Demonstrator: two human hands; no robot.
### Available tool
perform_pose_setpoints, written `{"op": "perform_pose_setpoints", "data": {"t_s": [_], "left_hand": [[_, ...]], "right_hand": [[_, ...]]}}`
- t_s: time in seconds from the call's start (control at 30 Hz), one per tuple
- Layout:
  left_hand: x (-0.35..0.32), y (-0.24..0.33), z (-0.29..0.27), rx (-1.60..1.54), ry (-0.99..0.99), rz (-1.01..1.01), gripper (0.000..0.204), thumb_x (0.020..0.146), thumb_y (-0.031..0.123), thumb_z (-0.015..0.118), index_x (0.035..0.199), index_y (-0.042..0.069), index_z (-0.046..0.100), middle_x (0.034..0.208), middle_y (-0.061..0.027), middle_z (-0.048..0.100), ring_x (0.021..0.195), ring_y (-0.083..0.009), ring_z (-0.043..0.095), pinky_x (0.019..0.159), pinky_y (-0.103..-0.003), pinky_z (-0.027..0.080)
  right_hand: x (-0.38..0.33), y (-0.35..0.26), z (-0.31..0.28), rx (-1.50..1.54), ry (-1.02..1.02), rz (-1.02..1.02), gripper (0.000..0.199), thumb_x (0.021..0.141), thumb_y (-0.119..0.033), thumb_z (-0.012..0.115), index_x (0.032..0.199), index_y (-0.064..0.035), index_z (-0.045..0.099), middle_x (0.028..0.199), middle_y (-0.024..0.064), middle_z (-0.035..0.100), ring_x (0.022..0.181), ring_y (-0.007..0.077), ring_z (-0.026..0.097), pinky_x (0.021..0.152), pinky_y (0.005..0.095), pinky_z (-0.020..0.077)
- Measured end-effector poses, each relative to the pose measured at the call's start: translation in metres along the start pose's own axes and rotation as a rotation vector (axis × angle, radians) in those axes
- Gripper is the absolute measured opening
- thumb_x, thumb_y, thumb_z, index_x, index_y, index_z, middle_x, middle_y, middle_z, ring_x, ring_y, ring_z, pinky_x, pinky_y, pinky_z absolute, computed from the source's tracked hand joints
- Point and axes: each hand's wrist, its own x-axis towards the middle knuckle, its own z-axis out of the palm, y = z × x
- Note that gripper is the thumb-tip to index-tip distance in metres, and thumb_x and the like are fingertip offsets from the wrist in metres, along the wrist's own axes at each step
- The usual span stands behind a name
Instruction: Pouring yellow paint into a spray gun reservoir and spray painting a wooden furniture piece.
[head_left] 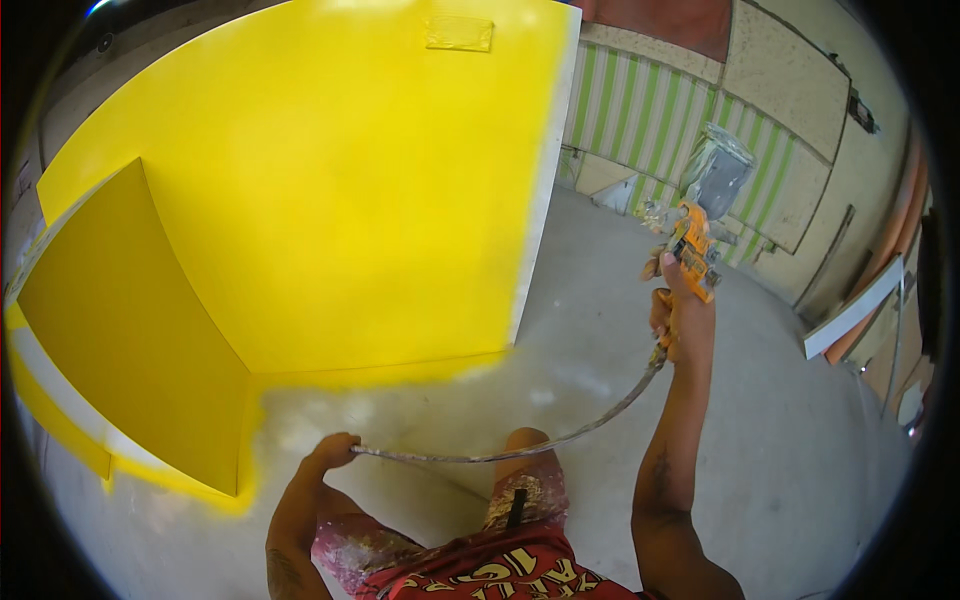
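Note:
My right hand is raised at the right and grips an orange spray gun with a paint-spattered cup on top. A grey air hose runs from the gun's base down and left to my left hand, which is closed on it low in the middle. In front of me stands a large yellow painted panel, with a second yellow panel meeting it at an angle on the left. Yellow overspray lines the floor along their bases.
The floor is pale concrete dusted with paint. Behind the gun are a green-and-white striped sheet and leaning boards. A white plank and more boards lean at the right. My knee and red paint-stained shorts show at the bottom.

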Motion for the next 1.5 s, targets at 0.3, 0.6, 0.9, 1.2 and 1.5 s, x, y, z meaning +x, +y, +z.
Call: {"op": "perform_pose_setpoints", "data": {"t_s": [0.3, 0.6, 0.9, 1.2, 1.5], "left_hand": [[-0.017, 0.062, -0.167, -0.004, 0.454, -0.329, 0.04, 0.094, 0.038, 0.06, 0.071, 0.005, 0.063, 0.07, -0.0216, 0.065, 0.069, -0.0436, 0.065, 0.065, -0.053, 0.051], [-0.085, 0.119, -0.139, -0.263, 0.721, -0.361, 0.04, 0.087, 0.024, 0.076, 0.062, 0.004, 0.051, 0.056, -0.0142, 0.052, 0.047, -0.0319, 0.049, 0.048, -0.04, 0.04], [-0.121, 0.209, -0.109, -0.137, 0.42, -0.168, 0.019, 0.074, 0.016, 0.078, 0.075, 0.011, 0.06, 0.071, -0.0058, 0.06, 0.063, -0.0287, 0.062, 0.054, -0.04, 0.048], [-0.131, 0.231, -0.102, -0.126, 0.279, -0.118, 0.019, 0.065, 0.006, 0.071, 0.078, 0.01, 0.057, 0.072, -0.0067, 0.059, 0.065, -0.0295, 0.062, 0.055, -0.041, 0.048], [-0.122, 0.224, -0.101, -0.104, 0.303, -0.134, 0.02, 0.07, 0.01, 0.076, 0.076, 0.01, 0.056, 0.072, -0.0068, 0.059, 0.062, -0.0304, 0.061, 0.052, -0.041, 0.046]], "right_hand": [[-0.01, 0.085, 0.05, -0.122, -0.005, 0.093, 0.028, 0.098, -0.03, 0.063, 0.108, -0.0045, 0.061, 0.084, 0.0042, 0.063, 0.041, 0.0046, 0.035, 0.037, 0.0226, 0.0294], [-0.052, 0.317, 0.08, -0.285, 0.003, 0.462, 0.035, 0.094, -0.037, 0.068, 0.081, -0.005, 0.066, 0.06, -0.0006, 0.051, 0.044, 0.0088, 0.039, 0.044, 0.0296, 0.0333], [-0.105, 0.437, 0.032, -0.52, -0.062, 0.481, 0.039, 0.093, -0.037, 0.069, 0.093, 0.0014, 0.07, 0.076, 0.0044, 0.065, 0.071, 0.0152, 0.059, 0.069, 0.0328, 0.0486], [-0.105, 0.455, 0.017, -0.45, -0.096, 0.457, 0.037, 0.094, -0.034, 0.07, 0.102, 0.002, 0.069, 0.081, 0.0069, 0.067, 0.077, 0.0157, 0.061, 0.075, 0.0327, 0.0501], [-0.117, 0.453, 0.006, -0.349, -0.046, 0.365, 0.037, 0.095, -0.034, 0.069, 0.1, 0.0021, 0.069, 0.079, 0.0056, 0.066, 0.077, 0.0131, 0.06, 0.074, 0.0312, 0.0494]]}}
